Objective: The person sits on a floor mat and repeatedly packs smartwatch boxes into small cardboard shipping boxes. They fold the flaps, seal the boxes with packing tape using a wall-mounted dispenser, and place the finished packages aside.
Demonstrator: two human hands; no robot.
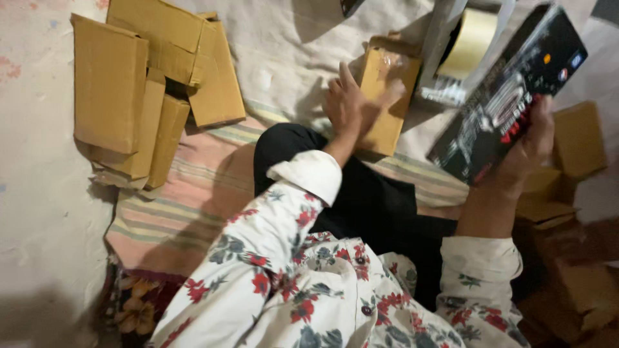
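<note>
My left hand (350, 103) grips a small brown cardboard box (385, 96) with clear tape on its top, resting on the cloth in front of my knee. My right hand (529, 145) holds up a flat black printed package (509, 96) at the right, tilted. A tape dispenser with a roll of tan packing tape (469, 44) lies just beyond the small box, partly behind the black package. Both sleeves are white with red flowers.
A pile of flattened and folded brown cartons (148, 84) lies at the upper left on the floor. More brown boxes (574, 193) stack at the right. I sit on a striped mat (174, 212) over a pale cloth (284, 51).
</note>
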